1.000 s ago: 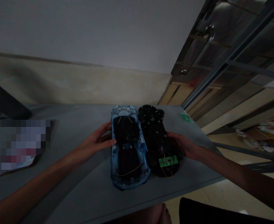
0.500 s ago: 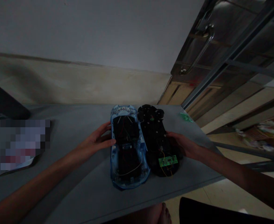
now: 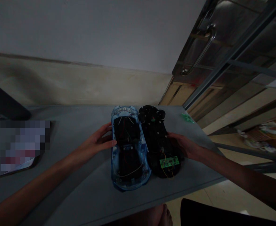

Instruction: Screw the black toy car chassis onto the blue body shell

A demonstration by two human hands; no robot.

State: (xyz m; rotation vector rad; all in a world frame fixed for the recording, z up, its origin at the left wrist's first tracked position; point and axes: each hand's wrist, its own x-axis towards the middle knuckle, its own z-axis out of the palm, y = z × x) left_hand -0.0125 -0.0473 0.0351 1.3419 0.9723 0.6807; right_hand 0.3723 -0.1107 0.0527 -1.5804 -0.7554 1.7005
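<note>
A blue toy car body shell [image 3: 116, 157] lies upside down on the grey table, its dark inside and thin wires showing. My left hand [image 3: 102, 138] holds its left edge, thumb on the rim and fingers against the side. Close along its right side lies the black toy car chassis [image 3: 154, 133], with a green circuit board [image 3: 169, 162] and yellow wires at its near end. My right hand [image 3: 183, 145] grips the chassis by its right side; most of those fingers are hidden in shadow behind it.
On the grey table [image 3: 81, 194], a green crumpled scrap [image 3: 187, 118] lies at the far right. A blurred-out flat item [image 3: 22, 150] and a dark object [image 3: 6, 103] are at the left. A wall [image 3: 93, 84] stands behind; a metal frame [image 3: 227, 62] rises on the right.
</note>
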